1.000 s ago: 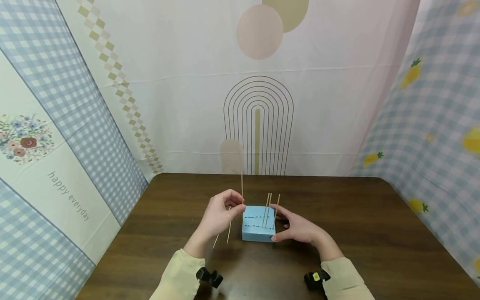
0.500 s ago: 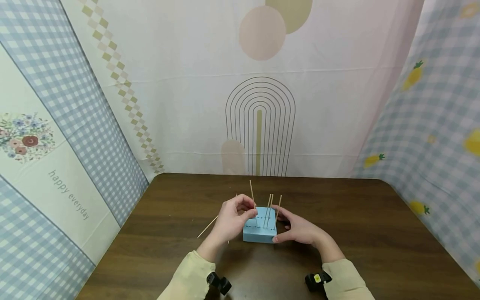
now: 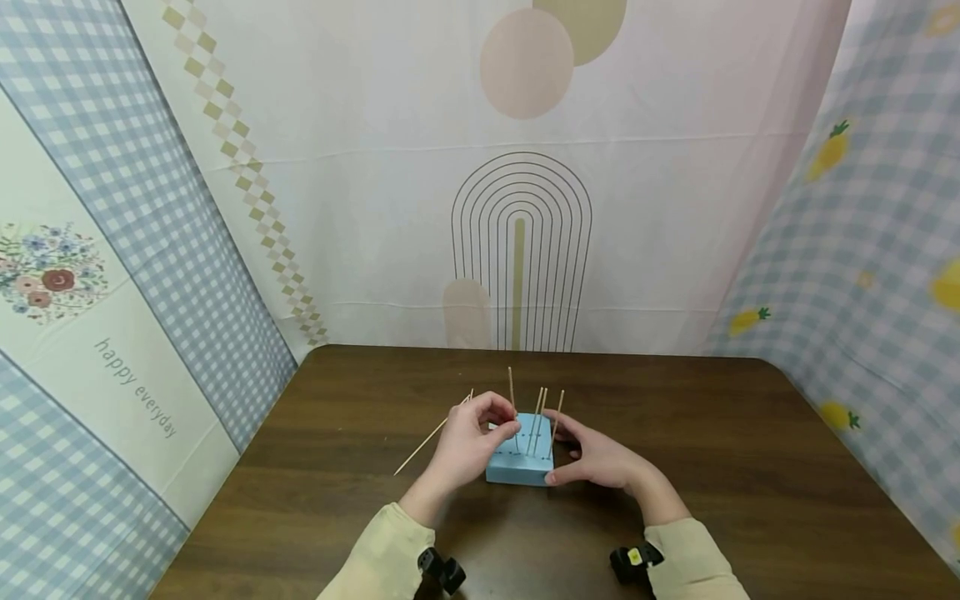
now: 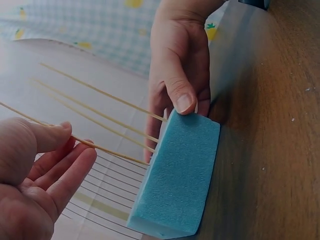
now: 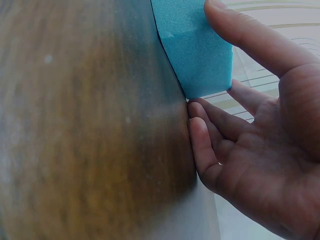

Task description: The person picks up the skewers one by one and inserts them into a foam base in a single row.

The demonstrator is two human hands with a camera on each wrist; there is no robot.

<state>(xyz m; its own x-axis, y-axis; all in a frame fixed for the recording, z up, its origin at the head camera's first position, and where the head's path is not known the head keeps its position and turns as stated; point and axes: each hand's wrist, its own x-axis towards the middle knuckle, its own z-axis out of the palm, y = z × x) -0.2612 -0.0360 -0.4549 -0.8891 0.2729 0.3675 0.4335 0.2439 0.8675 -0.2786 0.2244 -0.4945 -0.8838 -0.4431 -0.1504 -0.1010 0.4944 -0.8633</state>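
A light-blue foam block [image 3: 517, 476] sits on the table, with three thin wooden skewers [image 3: 560, 408] standing in its top toward the right. My left hand [image 3: 468, 437] pinches another wooden skewer [image 3: 512, 385] between thumb and fingertips. In the left wrist view, that skewer's [image 4: 117, 154] lower end meets the top face of the foam block [image 4: 180, 172], beside the standing ones. From the right side, my right hand [image 3: 596, 454] holds the block, thumb at its front corner and fingers behind. The right wrist view shows the right thumb [image 5: 250, 35] along the block's face.
Loose skewers [image 3: 417, 450] slant on the brown wooden table [image 3: 337, 433], left of the block and partly behind the left hand. A patterned cloth [image 3: 375, 233] hangs behind the table's far edge, and checked cloths hang at both sides.
My left hand has moved right with its skewer, from the block's left edge to over its top, and slightly down. The loose skewers at left have shifted. My right hand stays on the block.
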